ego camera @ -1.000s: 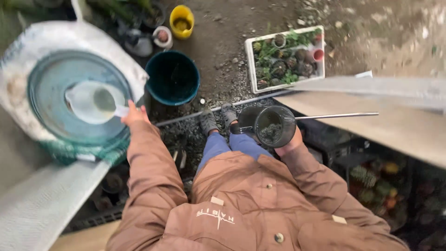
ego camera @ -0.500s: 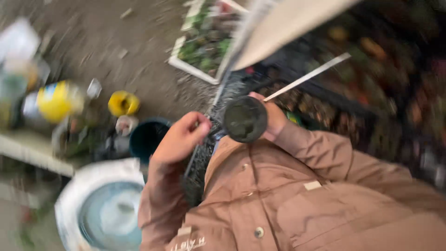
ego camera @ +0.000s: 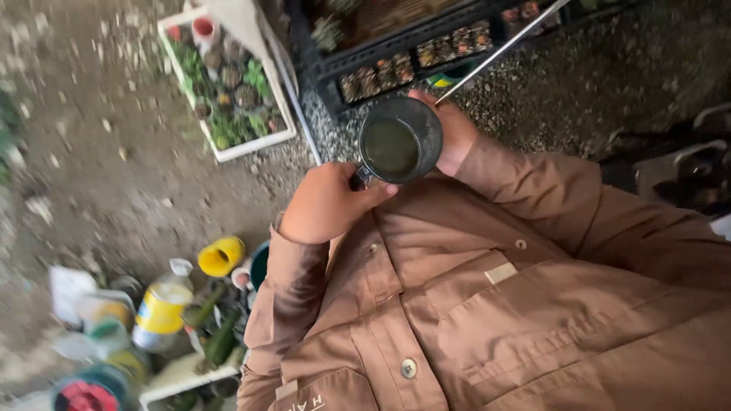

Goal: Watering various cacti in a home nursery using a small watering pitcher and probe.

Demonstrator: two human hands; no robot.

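Both hands were on the dark can [ego camera: 400, 141], held in front of the chest. Right hand [ego camera: 455, 131] was wrapped around the can's far side, fingers closed on its wall. Left hand [ego camera: 327, 202] was closed at the near side, where a small handle stub showed; thumb tip touched the rim. Can opening faced up, murky greenish liquid inside. A long thin metal spout [ego camera: 502, 49] ran from the can up and away to the right, out over a black tray of small cacti [ego camera: 415, 53].

The person wore a brown buttoned shirt [ego camera: 487, 304]. Ground was gravel near the black tray, bare dirt further left. A white tray of succulents [ego camera: 228, 87] sat on the dirt, well apart from the hands. Lower left: yellow pot [ego camera: 221, 256], a bottle with a yellow label [ego camera: 162, 308], other containers, blurred.
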